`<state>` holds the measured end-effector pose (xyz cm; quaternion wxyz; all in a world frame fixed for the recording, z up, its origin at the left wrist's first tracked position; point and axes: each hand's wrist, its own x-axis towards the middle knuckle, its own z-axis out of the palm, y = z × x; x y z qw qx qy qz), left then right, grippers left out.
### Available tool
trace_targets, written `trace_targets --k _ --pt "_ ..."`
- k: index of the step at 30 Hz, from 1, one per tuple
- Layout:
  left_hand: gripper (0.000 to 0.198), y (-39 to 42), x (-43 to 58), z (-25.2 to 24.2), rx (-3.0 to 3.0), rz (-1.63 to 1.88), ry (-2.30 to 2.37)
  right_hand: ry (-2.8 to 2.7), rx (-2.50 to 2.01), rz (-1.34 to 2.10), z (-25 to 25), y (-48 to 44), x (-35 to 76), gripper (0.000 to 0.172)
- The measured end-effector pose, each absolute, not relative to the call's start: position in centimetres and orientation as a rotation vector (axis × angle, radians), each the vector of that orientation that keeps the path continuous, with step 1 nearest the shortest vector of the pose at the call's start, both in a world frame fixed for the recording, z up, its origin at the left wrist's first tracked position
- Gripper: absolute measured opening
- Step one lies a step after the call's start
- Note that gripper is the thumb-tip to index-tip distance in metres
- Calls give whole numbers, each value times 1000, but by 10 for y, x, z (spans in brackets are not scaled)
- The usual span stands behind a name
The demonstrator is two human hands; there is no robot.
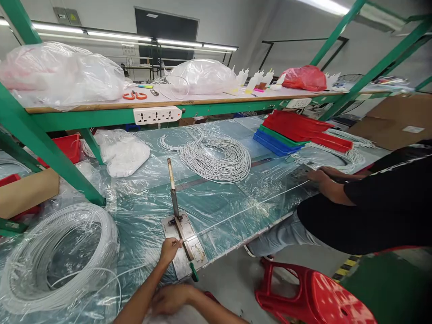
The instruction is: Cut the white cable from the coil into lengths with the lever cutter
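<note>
My left hand (170, 249) pinches a thin white wire (253, 207) beside a metal lever cutter (184, 243) at the table's front edge. The cutter's bar rises toward the back, and a green-tipped handle (193, 272) lies at its near end. The wire runs taut to the right, where a co-worker in a black shirt (381, 207) holds its far end with both hands (320, 176) at a small metal plate. My right hand (172, 299) lies low at the table edge with its fingers curled; what it holds is hidden. A large coil of white wire (57, 256) sits to my left.
Clear plastic sheet covers the green table (216, 211). A second wire coil (216, 158) lies mid-table, with stacked red, green and blue trays (286, 132) behind it. A green shelf frame (50, 153) with a power strip (157, 114) and bags stands above. A red stool (313, 297) is on the floor.
</note>
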<state>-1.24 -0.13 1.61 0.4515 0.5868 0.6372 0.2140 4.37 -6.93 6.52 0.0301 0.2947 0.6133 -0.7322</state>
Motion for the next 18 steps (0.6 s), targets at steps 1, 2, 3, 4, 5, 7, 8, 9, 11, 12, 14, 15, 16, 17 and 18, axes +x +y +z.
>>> trace_targets --k 1,2,3,4,5,7,8,9,11,12,14,15,16,17,18 --pt "38 -1 -14 15 1472 525 1589 1879 893 -2231 68 -63 59 21" --pt "37 -1 -15 15 1499 516 1605 1870 893 -2211 72 -55 74 22" --pt "37 -2 -17 15 1530 504 1622 1867 908 -2199 78 -46 88 24" --pt "35 -3 -18 16 1563 487 1633 1876 933 -2196 85 -35 100 26" --pt "32 -4 -20 16 1597 466 1633 1890 955 -2198 95 -23 110 28" --pt "24 -7 -21 17 1662 423 1604 1929 971 -2238 119 6 125 34" --pt "21 -9 -22 17 1686 406 1579 1940 968 -2279 132 23 129 37" --pt "20 -10 -21 17 1703 395 1556 1945 1008 -2333 144 42 131 39" --pt "23 -11 -19 18 1713 401 1522 1959 1229 -2440 165 82 130 38" --pt "26 -11 -18 18 1703 415 1514 1972 1395 -2479 173 103 127 35" --pt "29 -8 -15 18 1653 451 1503 2005 1742 -2504 184 145 116 29" --pt "29 -6 -14 17 1612 466 1498 2016 1870 -2500 187 166 109 28" --pt "28 -3 -14 16 1564 478 1489 2016 1954 -2493 188 184 102 28" --pt "28 0 -13 14 1511 486 1478 2001 2018 -2486 189 201 94 31" --pt "27 3 -13 12 1456 493 1465 1975 2053 -2481 190 215 86 35"
